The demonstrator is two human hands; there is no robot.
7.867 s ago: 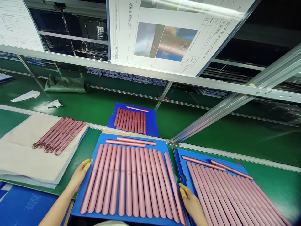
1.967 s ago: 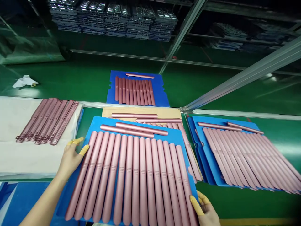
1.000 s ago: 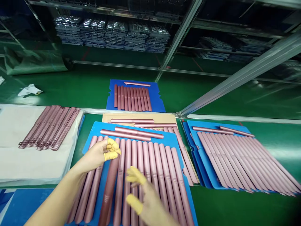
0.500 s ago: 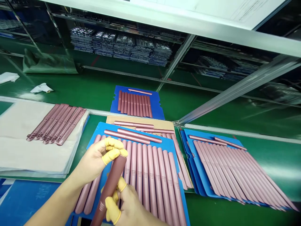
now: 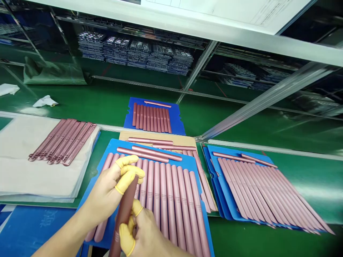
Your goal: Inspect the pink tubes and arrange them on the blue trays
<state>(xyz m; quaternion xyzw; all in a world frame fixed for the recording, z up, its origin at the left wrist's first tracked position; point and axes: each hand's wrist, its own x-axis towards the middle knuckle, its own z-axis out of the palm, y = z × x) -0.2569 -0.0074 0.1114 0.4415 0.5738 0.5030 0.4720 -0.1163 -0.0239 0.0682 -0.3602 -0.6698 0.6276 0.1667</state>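
Green bench (image 5: 308, 164) spreads across the frame on both sides of a metal rail (image 5: 268, 152), with stacked parts (image 5: 134, 53) at the upper middle. Two seconds ago both hands held the blue board (image 5: 114, 144) by its sides; now neither grips it, and they share one pink tube (image 5: 124, 210). That tube is left of centre at the bottom of the frame, tilted above the board's row (image 5: 164, 200), its near end cut off by the frame. The left hand (image 5: 107, 185) is curled, yellow-covered fingers (image 5: 123, 182) bunched at the tube's upper end; how firmly cannot be told. The right hand (image 5: 146, 228), spread over the row a second ago, is now wrapped around the tube lower down. Work thus seems to have narrowed from the whole board to a single piece. At the far edge, the blue board overlaps a tan board (image 5: 184, 138). Leftward, a thin strip of green separates it from a pale cloth (image 5: 26, 175) bearing pink strips (image 5: 63, 141), so room there looks tight. The right-hand board (image 5: 235, 208) stands apart, and elbow room seems greater at the lower right.
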